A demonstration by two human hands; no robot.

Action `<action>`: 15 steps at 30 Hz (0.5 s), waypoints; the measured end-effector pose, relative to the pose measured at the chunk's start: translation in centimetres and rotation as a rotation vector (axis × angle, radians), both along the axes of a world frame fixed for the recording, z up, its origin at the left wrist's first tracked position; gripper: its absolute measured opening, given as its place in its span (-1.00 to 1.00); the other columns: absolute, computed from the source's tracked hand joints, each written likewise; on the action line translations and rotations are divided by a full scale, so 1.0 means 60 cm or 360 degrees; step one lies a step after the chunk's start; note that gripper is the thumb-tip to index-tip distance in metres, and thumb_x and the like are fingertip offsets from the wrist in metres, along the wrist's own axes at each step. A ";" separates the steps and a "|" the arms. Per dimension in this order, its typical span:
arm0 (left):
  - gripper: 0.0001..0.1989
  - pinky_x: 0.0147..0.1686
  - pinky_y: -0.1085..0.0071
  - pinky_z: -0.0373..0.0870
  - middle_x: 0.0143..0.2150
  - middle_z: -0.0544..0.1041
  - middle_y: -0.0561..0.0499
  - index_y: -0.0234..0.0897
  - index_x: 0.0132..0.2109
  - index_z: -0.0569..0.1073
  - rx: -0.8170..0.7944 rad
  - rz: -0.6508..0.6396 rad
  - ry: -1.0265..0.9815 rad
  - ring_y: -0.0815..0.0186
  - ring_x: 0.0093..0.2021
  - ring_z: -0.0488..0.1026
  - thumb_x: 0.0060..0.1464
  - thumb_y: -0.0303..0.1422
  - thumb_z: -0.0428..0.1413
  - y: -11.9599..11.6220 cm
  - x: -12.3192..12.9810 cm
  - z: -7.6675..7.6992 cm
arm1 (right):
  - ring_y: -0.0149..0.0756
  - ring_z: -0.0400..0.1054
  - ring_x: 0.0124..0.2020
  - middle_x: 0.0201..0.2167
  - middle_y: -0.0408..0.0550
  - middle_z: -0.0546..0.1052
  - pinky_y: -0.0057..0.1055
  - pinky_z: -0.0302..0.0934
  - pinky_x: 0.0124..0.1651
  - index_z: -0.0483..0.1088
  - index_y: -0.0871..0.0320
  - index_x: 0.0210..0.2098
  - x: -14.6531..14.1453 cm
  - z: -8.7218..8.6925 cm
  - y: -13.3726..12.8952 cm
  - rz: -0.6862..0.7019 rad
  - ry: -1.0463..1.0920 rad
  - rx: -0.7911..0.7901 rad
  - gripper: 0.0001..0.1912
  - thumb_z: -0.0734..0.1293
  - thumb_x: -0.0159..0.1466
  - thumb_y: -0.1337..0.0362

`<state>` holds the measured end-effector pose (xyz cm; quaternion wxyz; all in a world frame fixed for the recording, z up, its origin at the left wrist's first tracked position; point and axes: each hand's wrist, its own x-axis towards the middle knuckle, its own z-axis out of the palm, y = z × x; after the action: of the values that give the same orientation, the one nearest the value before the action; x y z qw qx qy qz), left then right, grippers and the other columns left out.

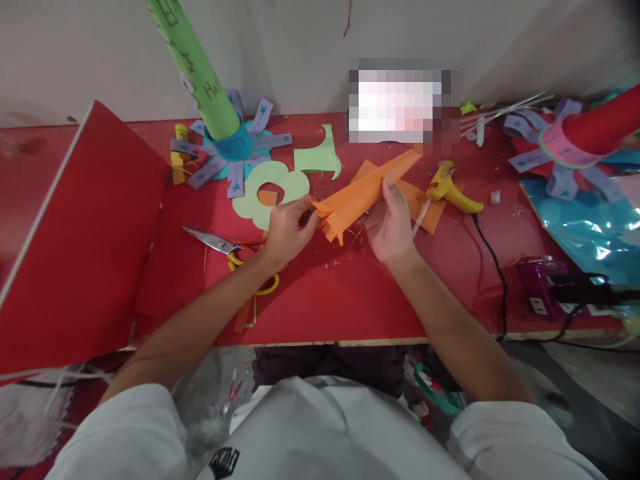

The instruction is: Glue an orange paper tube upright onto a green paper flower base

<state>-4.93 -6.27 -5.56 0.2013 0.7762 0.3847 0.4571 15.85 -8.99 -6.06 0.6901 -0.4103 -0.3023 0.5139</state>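
An orange paper cone [367, 190], its wide left end cut into strips, is held in the air above the red table [320, 293]. My left hand [290, 230] pinches one of the strips at that end. Around the cone's underside and side closes my right hand [393, 223], thumb on top. Below and behind the cone lies a flat orange paper piece [430, 207]. Beside my left hand is a pale green flower-shaped paper ring [250, 193]. Scissors with yellow and orange handles [220, 243] lie under my left forearm, partly hidden by it.
A yellow glue gun [455, 190] with a black cord lies right of my right hand. A green paper tube [200, 73] stands at the back left, a red tube [605, 127] at the far right. A red board [90, 233] rises on the left; a purple power box [540, 287] sits front right.
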 end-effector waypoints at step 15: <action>-0.38 -0.49 0.36 0.06 -0.58 0.17 0.14 -0.22 -0.48 0.23 -0.0128 -0.0151 -0.0154 0.42 -0.55 0.08 0.51 0.04 0.04 0.002 0.003 0.015 | -0.24 0.62 -0.11 -0.16 -0.21 0.71 -0.32 0.53 -0.27 0.52 -0.12 -0.17 0.009 0.006 0.005 -0.0120 0.0208 -0.0042 -0.54 0.55 0.24 -0.31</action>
<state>-4.77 -6.13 -4.66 0.2722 0.7619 0.3553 0.4682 16.38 -8.68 -5.73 0.7218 -0.3960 -0.2340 0.5171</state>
